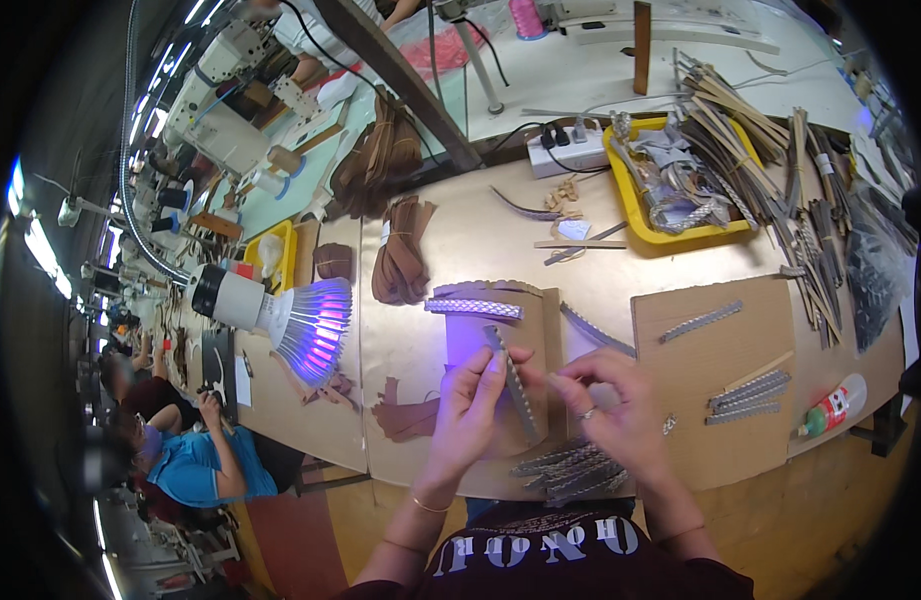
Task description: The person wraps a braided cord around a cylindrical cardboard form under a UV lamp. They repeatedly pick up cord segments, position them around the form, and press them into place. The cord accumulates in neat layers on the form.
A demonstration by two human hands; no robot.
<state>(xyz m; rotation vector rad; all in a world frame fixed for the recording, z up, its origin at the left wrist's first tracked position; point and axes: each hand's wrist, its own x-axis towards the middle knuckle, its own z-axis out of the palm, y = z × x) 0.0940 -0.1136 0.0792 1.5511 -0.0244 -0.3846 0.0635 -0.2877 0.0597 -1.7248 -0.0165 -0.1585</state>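
My left hand (467, 408) is closed on a narrow grey strap (521, 402) with a pale woven pattern, pinched near its upper end and slanting down to the right. Just right of it, my right hand (618, 415) has thumb and forefinger pressed together; whatever they hold is too small to make out. Below the hands lies a pile of similar woven straps (570, 472). Beyond them a whitish woven strap (474, 309) rests on a piece of cardboard (530, 350), and another grey strap (597, 330) lies beside it.
A lamp (315, 330) glows purple at the left. More straps (748, 397) lie on a cardboard sheet (670, 440) at the right, near a bottle (835, 405). A yellow tray (680, 236), a power strip (570, 150) and brown strip bundles (402, 250) stand farther back. A co-worker (205, 465) sits at left.
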